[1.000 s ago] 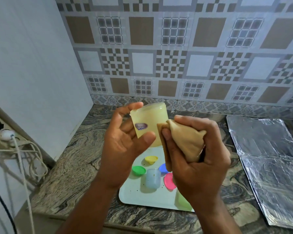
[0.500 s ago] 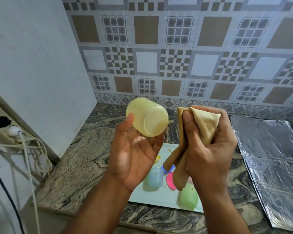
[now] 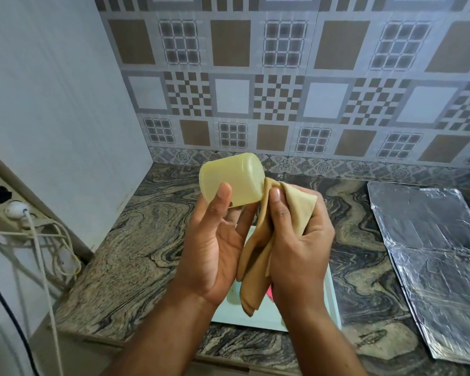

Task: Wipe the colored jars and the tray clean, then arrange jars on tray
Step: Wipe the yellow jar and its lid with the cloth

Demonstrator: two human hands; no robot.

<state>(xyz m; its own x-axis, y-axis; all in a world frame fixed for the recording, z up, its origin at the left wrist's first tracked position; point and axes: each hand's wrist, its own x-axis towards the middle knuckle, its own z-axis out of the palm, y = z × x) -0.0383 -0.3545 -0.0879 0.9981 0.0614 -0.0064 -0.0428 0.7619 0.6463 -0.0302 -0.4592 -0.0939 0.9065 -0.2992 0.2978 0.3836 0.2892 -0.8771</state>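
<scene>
A: Where is the jar?

B: The pale yellow jar [image 3: 232,180] is up in the air above the desk [image 3: 136,240], lying on its side with the flat base turned to the right. The left hand [image 3: 215,240] holds it, thumb curled over the near wall and fingers behind it.

A: And the other hand?

B: The right hand [image 3: 299,240] grips a tan cloth [image 3: 258,256], fingers closed round the bunched part. The cloth's upper fold touches the jar's base, and the loose end hangs down between the two wrists.

A: What lies beneath?

B: A pale green tray [image 3: 333,299] on the marbled desk, mostly hidden by the arms. A sliver of pink [image 3: 269,290] shows beside the cloth's tail, perhaps a lid, though too little shows to be sure.

A: Further out?

B: Sheets of foil [image 3: 429,253] cover the desk on the right. On the left a power strip [image 3: 8,204] with a white plug and cords hangs against the wall; patterned tiles [image 3: 282,85] run behind.
</scene>
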